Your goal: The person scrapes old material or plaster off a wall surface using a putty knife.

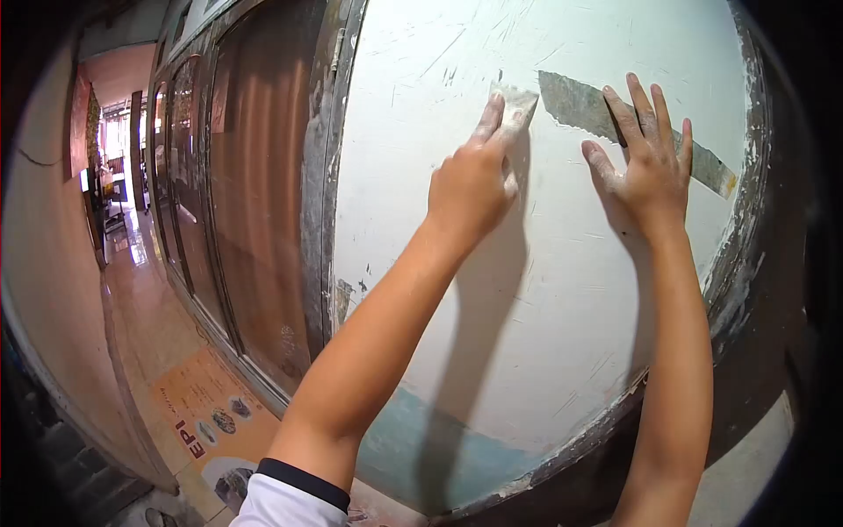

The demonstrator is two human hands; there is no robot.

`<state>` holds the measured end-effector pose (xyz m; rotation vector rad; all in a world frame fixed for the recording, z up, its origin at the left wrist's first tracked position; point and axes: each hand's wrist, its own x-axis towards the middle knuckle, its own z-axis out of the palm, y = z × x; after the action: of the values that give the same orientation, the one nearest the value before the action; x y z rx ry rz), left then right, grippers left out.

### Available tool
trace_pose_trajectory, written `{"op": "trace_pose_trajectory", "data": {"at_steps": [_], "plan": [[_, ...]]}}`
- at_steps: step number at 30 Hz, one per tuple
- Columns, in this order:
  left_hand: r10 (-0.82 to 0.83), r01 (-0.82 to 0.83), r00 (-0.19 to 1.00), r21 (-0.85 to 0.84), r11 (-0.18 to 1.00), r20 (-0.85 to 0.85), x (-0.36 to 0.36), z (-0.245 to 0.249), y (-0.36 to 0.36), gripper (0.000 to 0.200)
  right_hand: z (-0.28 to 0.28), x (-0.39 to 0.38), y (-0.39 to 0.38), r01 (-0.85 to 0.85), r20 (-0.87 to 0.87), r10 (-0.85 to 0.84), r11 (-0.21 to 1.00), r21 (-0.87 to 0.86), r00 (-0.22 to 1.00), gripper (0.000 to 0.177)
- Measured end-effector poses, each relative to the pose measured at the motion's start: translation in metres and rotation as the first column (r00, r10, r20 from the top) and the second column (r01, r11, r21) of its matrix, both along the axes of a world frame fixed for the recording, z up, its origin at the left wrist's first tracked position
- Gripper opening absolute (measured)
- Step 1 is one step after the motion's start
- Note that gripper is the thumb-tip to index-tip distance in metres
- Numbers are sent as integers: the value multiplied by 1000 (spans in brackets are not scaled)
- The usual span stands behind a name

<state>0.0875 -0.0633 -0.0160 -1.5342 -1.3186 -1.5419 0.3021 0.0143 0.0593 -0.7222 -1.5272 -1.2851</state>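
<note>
the dusty scraper [526, 102] lies against the white panel [395, 176], just left of the grey strip [569, 97], long axis tilting up and right; your left hand [470, 189] closes round it, your right hand [654, 180] spreads open, holding nothing.

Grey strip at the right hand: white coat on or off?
Off. The grey strip shows bare along a ragged edge of white coat; the right hand hides part.

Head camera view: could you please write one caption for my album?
Left hand holds a flat tool against a scratched white panel; right hand spreads over a grey strip.
</note>
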Motion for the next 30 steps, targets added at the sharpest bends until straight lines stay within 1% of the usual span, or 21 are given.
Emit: {"op": "trace_pose_trajectory", "data": {"at_steps": [1,3,4,5,6,8,9,10,12,14,16,17,20,21,22,24,25,26,28,29,30], "plan": [[-24,24,1000,-21,999,14,1,-8,-1,57,-1,0,0,0,-7,0,1000,-4,1000,71],[-18,18,1000,-3,1000,17,5,-26,1,58,1,0,1,17,-9,-17,1000,-11,1000,70],[-12,12,1000,14,1000,20,5,-29,2,60,1,1,0,15,-13,-15,1000,-9,1000,70],[-28,29,999,-12,1000,42,4,-29,4,60,0,0,-1,8,-17,-8,1000,-10,1000,70],[-24,25,999,-13,1000,42,4,-23,3,60,-1,-1,-1,-1,-19,1,1000,-12,1000,70],[26,-24,999,35,999,-37,-2,-3,9,61,-1,-1,0,-12,-14,12,1000,-9,1000,70],[69,-66,997,64,996,-42,-4,8,13,60,0,0,1,-9,-7,9,1000,6,1000,70],[69,-66,997,65,996,-42,-3,12,16,60,2,1,1,-6,2,6,1000,22,1000,70],[43,-39,999,122,992,-29,-2,13,20,59,-1,1,0,-21,-7,21,1000,16,1000,69],[45,-42,999,112,993,-28,2,-2,18,62,1,2,3,-23,0,23,999,22,1000,68],[-23,23,1000,115,993,-1,5,-17,15,56,1,3,6,-30,1,30,999,33,1000,68],[2,-3,1000,87,996,4,3,-20,13,55,0,2,4,-30,-4,30,999,25,1000,68],[-8,9,1000,69,998,-8,1,0,10,56,0,-1,2,-36,-11,36,999,28,999,67],[35,-29,998,123,992,-43,-5,10,19,60,-1,-1,0,-37,-14,37,999,20,999,67],[37,-31,998,123,992,-42,-4,19,18,60,-1,-1,-1,-34,-19,34,999,14,999,67],[49,-47,999,80,996,-18,0,30,18,58,1,3,4,-45,-4,45,999,27,999,67],[45,-38,998,156,987,-46,-1,27,22,55,0,2,0,-61,-6,61,998,19,998,67],[45,-37,998,151,988,-50,-1,21,22,55,-2,2,-1,-77,-10,77,997,10,997,67],[-25,25,1000,118,993,-6,0,6,18,55,0,2,4,-67,-13,68,998,21,998,65],[-24,29,999,158,987,-32,-5,-4,24,55,-1,2,5,-67,-12,68,997,23,998,65],[-27,32,999,157,987,-35,-5,-3,20,55,-1,2,4,-65,-10,66,997,27,998,64]]}}
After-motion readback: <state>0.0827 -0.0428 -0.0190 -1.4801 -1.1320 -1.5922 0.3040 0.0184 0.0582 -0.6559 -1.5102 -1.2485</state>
